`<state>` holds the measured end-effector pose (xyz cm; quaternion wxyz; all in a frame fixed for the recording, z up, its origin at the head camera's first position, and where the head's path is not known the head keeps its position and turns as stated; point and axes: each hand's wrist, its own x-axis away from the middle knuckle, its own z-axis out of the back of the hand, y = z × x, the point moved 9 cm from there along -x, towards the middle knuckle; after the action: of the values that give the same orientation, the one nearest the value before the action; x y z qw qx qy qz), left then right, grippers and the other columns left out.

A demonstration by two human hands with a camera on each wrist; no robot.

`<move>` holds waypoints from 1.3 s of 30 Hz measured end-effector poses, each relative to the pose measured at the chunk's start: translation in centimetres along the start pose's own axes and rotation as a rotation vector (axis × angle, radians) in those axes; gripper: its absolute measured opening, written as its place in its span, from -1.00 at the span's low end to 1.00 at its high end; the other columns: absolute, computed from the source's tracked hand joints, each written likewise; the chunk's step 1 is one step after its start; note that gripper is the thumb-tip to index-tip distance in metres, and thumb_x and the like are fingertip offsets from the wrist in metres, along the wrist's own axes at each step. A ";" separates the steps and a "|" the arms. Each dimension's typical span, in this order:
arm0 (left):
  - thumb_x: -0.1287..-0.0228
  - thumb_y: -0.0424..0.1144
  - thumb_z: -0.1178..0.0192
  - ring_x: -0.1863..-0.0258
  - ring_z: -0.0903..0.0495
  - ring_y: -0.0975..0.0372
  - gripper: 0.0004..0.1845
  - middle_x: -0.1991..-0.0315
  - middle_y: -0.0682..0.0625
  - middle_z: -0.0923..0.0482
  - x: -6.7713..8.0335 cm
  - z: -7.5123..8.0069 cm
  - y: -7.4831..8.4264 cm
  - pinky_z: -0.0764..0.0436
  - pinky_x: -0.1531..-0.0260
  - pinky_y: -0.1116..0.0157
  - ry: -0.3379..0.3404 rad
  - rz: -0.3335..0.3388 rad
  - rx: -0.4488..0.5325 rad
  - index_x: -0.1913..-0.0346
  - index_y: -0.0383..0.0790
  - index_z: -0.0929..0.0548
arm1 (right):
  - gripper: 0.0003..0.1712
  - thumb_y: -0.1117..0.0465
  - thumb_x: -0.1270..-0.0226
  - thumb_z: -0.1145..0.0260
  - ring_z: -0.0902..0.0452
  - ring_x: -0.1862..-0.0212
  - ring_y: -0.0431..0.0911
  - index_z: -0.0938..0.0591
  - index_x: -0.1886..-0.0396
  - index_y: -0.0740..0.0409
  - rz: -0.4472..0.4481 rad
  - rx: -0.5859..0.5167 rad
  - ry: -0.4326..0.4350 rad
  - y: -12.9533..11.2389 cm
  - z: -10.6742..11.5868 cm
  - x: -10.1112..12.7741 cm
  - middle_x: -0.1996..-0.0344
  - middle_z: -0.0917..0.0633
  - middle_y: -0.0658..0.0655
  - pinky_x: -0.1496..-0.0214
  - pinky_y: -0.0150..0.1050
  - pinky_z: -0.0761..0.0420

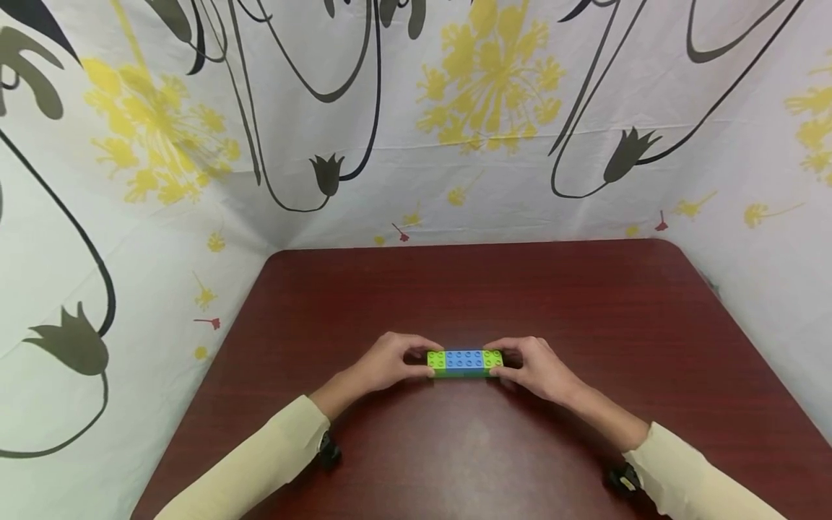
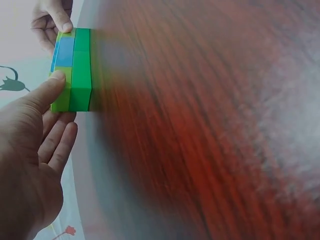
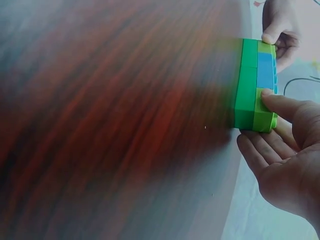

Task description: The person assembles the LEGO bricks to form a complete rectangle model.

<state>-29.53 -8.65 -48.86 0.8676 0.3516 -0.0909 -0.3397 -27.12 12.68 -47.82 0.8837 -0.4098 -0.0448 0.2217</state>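
Note:
A row of toy building bricks lies on the table between both hands. Its upper layer has a blue brick in the middle and a lime green brick at each end; two darker green bricks form the layer beneath. My left hand pinches the left end, thumb on the near side and fingers on the far side. At the right end, my right hand pinches the same row in a mirrored way. Part of the far side is hidden by the fingers.
The dark red-brown table has rounded far corners. White cloth printed with grey and yellow flowers hangs behind it and along the sides. Small black devices are strapped under both wrists, by the cream sleeves.

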 end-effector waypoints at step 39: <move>-0.31 0.00 -0.32 0.34 -0.65 0.41 -0.44 -0.02 0.01 -0.70 1.9 -0.8 2.4 -0.65 0.29 0.36 0.237 0.057 -0.275 -0.31 -0.11 -0.54 | -0.42 0.32 -0.22 -0.46 -0.65 -0.08 -0.06 -0.57 -0.26 0.23 0.018 -0.035 0.034 0.6 0.5 0.9 -0.09 -0.68 0.15 -0.01 -0.18 -0.65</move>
<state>-26.50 -8.22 -48.04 0.9214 0.2645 0.0496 -0.2805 -26.65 13.73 -48.07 0.8750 -0.4293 -0.0301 0.2218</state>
